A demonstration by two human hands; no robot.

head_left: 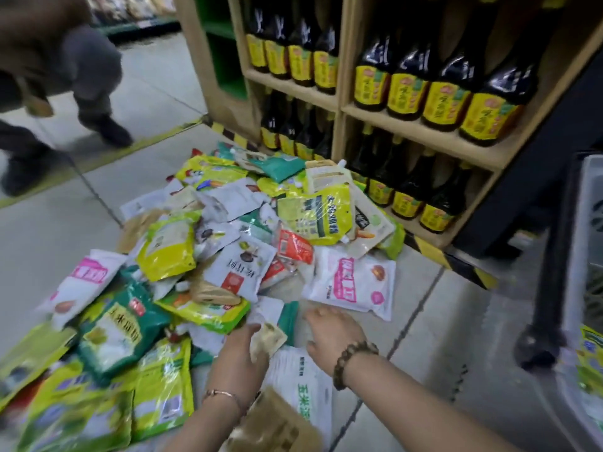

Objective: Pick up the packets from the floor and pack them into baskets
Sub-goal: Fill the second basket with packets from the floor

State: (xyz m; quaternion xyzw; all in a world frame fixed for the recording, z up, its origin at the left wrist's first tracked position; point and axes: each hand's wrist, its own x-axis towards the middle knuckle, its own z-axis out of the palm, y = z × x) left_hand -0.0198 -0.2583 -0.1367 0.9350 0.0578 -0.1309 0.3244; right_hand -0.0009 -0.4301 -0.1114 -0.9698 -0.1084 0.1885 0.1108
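Note:
A heap of packets (228, 256) in yellow, green, white and pink covers the floor in front of me. My left hand (239, 352), with a thin bangle on the wrist, holds a small beige packet (270, 339) at the heap's near edge. My right hand (332, 334), with a bead bracelet, lies spread with straight fingers on a white packet with green print (300, 380). A pink-and-white packet (352, 282) lies just beyond its fingertips. A pale basket (584, 256) stands at the right edge with a yellow-green packet (590, 357) in it.
A wooden shelf (424, 138) of dark bottles with yellow labels rises behind the heap, with black-and-yellow tape (456, 265) at its foot. Another person's legs and shoes (107, 125) are at the upper left. A black wheel (535, 347) sits below the basket.

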